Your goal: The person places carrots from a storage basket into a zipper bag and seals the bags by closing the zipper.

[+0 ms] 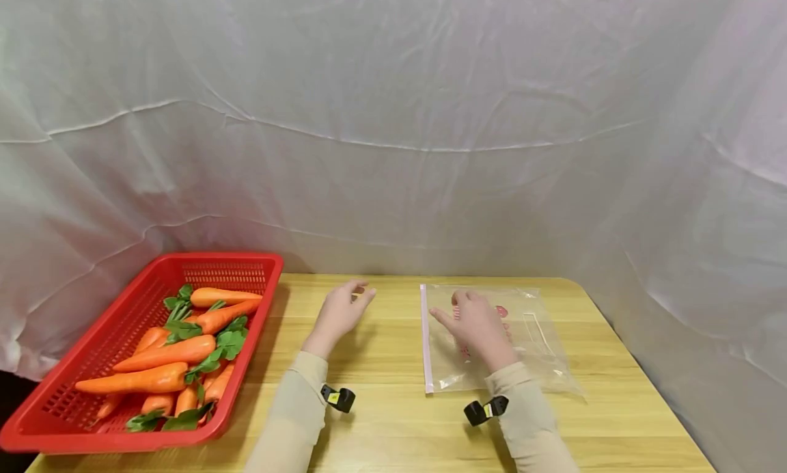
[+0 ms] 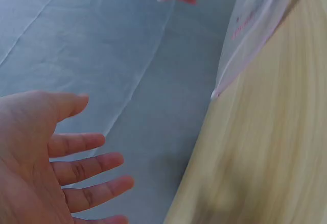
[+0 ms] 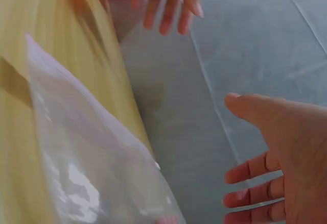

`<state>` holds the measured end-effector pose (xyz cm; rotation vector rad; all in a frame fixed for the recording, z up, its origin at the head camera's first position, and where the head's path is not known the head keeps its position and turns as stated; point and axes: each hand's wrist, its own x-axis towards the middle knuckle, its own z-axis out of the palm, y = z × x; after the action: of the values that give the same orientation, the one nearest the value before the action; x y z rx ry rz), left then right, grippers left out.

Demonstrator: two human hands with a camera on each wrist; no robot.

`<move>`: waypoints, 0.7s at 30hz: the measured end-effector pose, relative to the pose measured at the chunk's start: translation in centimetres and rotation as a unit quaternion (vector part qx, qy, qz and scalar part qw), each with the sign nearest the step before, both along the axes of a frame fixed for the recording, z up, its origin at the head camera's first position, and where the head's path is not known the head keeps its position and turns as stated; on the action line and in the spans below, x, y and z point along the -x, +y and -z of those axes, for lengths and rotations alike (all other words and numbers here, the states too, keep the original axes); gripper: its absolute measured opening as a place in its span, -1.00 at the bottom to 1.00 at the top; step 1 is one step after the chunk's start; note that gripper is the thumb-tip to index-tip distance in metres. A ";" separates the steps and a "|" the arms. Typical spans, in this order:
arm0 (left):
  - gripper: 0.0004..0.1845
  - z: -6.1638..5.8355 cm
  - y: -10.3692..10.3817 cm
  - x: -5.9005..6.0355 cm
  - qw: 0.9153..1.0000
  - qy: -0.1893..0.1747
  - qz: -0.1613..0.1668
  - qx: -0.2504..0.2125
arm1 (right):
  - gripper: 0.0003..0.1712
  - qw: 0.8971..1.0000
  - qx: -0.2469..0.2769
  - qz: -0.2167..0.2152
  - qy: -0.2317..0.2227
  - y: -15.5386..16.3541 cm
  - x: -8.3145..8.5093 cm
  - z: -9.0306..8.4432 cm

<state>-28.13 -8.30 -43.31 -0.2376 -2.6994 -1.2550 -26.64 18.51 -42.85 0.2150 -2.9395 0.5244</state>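
Looking at it, nothing's packed yet: every carrot (image 1: pixel 162 353) sits in the red basket (image 1: pixel 74 363) on the left, the clear zip bag (image 1: pixel 529 336) lies flat and empty on the table (image 1: pixel 381 418), and both left hand (image 1: pixel 338 312) and right hand (image 1: pixel 476 322) hover open-fingered, holding nothing.

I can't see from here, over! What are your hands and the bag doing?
Left hand open, holding nothing. Right hand open above zip bag, lying flat. Carrots in red basket. Nothing in the way.

Both forearms reach forward side by side, the left hand (image 1: pixel 339 312) and the right hand (image 1: pixel 477 324) open with relaxed, spread fingers.
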 end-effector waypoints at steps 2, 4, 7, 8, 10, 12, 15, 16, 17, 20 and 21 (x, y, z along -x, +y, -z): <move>-0.55 0.1 0.6 -0.1 1.000 -0.007 0.001 -0.030 | -0.31 1.000 -0.005 -0.004 -0.018 -0.7 -0.1 0.2; -0.60 0.4 1.1 -0.1 0.999 -0.009 -0.001 -0.047 | -0.36 0.999 -0.009 -0.010 -0.037 -1.2 -0.2 0.6; -0.66 0.9 1.9 0.0 0.999 -0.008 -0.006 -0.054 | -0.40 0.998 -0.011 -0.022 -0.062 -2.0 -0.4 1.3; -0.68 1.1 2.2 0.0 0.998 -0.009 -0.007 -0.054 | -0.41 0.997 -0.011 -0.025 -0.069 -2.2 -0.4 1.7; -0.70 1.4 2.6 0.0 0.998 -0.014 -0.004 -0.055 | -0.40 0.996 -0.014 -0.027 -0.078 -2.6 -0.5 2.3; -0.71 1.8 3.0 0.0 0.998 -0.026 0.001 -0.054 | -0.41 0.996 -0.014 -0.026 -0.090 -2.8 -0.7 2.8; -0.71 2.1 3.5 -0.1 0.998 -0.050 0.011 -0.047 | -0.44 0.994 -0.010 -0.022 -0.110 -3.1 -0.9 3.2; -0.70 2.2 3.6 -0.1 0.997 -0.058 0.015 -0.044 | -0.46 0.993 -0.010 -0.023 -0.114 -3.2 -0.9 3.4; -0.70 2.3 3.7 -0.2 0.997 -0.066 0.020 -0.042 | -0.48 0.993 -0.009 -0.023 -0.119 -3.2 -0.9 3.5; -0.69 2.6 4.0 -0.3 0.995 -0.080 0.033 -0.038 | -0.54 0.992 -0.020 -0.027 -0.121 -3.4 -0.9 3.8; -0.70 2.8 4.0 -0.3 0.995 -0.084 0.036 -0.038 | -0.56 0.992 -0.025 -0.029 -0.121 -3.4 -0.9 3.9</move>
<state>-27.87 -4.27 -46.10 -0.2330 -2.7974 -1.4575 -25.74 15.10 -46.71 0.2605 -3.1932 0.5183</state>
